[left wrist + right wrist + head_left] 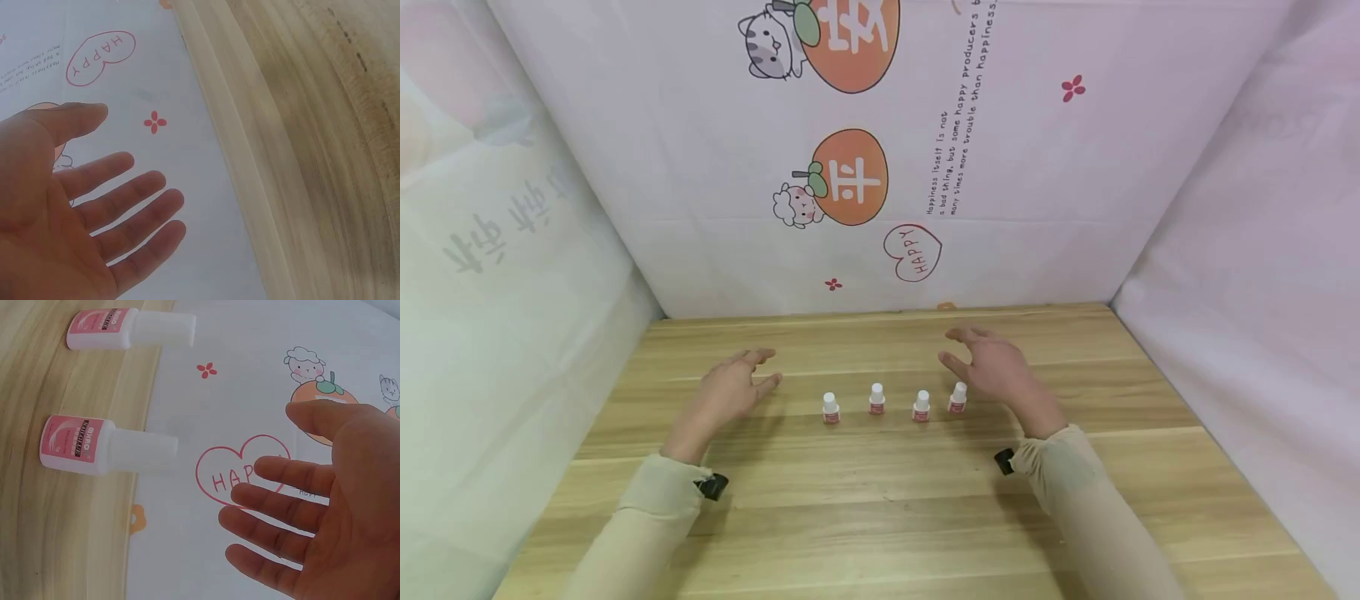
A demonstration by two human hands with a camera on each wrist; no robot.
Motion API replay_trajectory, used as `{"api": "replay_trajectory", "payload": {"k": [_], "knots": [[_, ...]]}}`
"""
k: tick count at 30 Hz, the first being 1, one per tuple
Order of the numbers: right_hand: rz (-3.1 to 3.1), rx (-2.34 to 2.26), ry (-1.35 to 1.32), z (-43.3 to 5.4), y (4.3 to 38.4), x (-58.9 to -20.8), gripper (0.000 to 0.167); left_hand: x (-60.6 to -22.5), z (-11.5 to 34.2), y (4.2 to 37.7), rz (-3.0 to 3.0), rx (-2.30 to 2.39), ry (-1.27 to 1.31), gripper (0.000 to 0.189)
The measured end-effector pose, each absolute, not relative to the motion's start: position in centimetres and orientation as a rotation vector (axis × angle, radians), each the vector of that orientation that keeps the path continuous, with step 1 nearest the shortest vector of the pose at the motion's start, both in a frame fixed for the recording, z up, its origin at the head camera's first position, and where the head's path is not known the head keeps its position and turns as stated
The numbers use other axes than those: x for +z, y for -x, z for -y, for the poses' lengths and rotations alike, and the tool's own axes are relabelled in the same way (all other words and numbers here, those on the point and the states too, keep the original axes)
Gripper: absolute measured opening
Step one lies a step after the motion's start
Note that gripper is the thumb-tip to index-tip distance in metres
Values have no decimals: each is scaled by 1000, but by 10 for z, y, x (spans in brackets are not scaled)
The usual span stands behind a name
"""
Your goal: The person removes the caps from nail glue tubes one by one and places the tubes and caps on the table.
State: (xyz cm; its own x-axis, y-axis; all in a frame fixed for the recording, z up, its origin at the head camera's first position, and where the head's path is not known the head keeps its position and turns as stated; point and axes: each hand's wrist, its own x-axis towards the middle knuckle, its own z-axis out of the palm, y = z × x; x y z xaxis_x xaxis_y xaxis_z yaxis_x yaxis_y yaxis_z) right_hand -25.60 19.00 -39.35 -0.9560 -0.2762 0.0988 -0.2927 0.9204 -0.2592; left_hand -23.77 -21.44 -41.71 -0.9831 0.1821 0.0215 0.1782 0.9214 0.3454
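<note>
Several small nail glue bottles with white caps and pink labels stand upright in a loose row on the table: the leftmost bottle (pixel 831 409), a second bottle (pixel 877 399), a third bottle (pixel 921 407) and the rightmost bottle (pixel 957 398). My left hand (pixel 727 392) hovers left of the row, fingers spread and holding nothing. On the other side, my right hand (pixel 997 367) is beside the rightmost bottle, its fingers apart with nothing in them. Two nail glue bottles (pixel 78 445) show large in the right wrist view, clear of the fingers (pixel 269 534).
The wooden table (pixel 850 517) meets a printed white cloth (pixel 1015 250) at its back edge. White cloth also hangs on the left (pixel 512 333) and right sides. A black wrist camera (pixel 712 486) sits at the left cuff, another (pixel 1004 461) at the right cuff.
</note>
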Motion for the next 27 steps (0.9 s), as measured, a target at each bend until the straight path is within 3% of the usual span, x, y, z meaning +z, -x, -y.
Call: {"api": "replay_trajectory", "payload": {"k": [10,27], "knots": [[2985,447,-504,-182,252,-396,51,-422,209,235,-3031,638,-356,43],[2994,475,-581,-167,250,-401,45,-434,198,230,-2963,732,-387,35]]}}
